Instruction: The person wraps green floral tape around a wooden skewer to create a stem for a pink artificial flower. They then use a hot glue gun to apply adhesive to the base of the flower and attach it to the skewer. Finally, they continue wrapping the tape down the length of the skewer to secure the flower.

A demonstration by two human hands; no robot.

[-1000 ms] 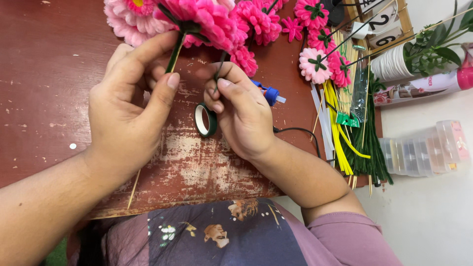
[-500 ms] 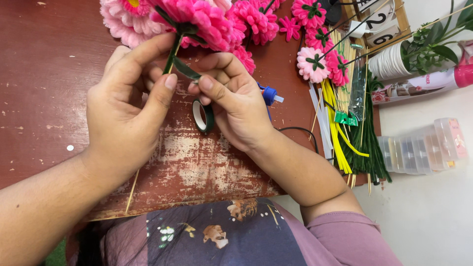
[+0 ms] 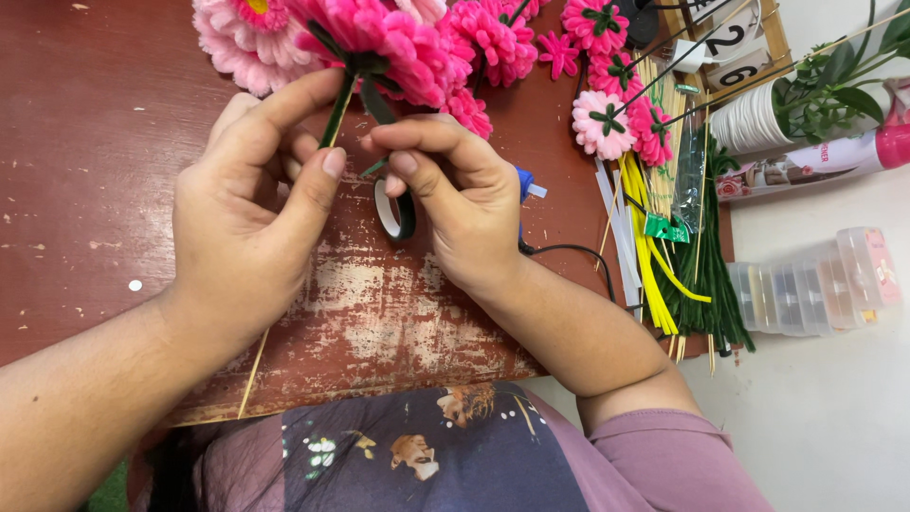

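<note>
Presently the left hand (image 3: pixel 242 204) pinches the pink flower's stem (image 3: pixel 336 114) upright, steadying it; the right hand (image 3: pixel 455 194) grips a green tape strip (image 3: pixel 377 165) taut at the stem (its tape roll (image 3: pixel 393 210) hangs below), above the counter (image 3: pixel 85 142).

Fuzzy pink flower (image 3: pixel 379 38); worn, scuffed matt wooden table (image 3: pixel 95 142).

bare red table (image 3: pixel 85 190) open at left, pink flowers (image 3: pixel 493 38) crowding top, green stems (image 3: pixel 701 284) blocking right
</note>
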